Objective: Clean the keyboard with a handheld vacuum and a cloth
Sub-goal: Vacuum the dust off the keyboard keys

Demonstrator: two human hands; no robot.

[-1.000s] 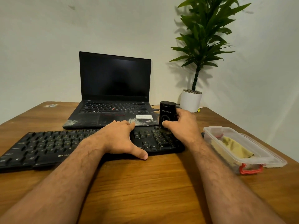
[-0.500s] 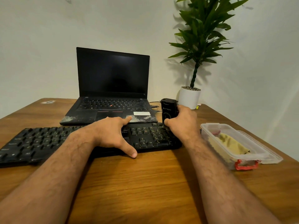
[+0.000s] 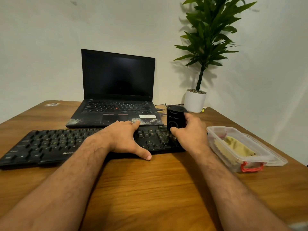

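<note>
The little black handheld vacuum [image 3: 176, 120] is gripped by the right hand [image 3: 191, 132], fingers wrapped round it, standing upright on the keyboard [image 3: 50, 144]'s dusty right end. The keyboard is pinned down by the left hand [image 3: 123, 137], fingers flat and spread.

We are seeing two hands [image 3: 123, 137], one keyboard [image 3: 50, 145], one handheld vacuum [image 3: 175, 119], one laptop [image 3: 116, 97], one potted plant [image 3: 195, 100], one plastic container [image 3: 238, 147] holding one cloth [image 3: 236, 145], and one wooden table [image 3: 150, 189].
</note>
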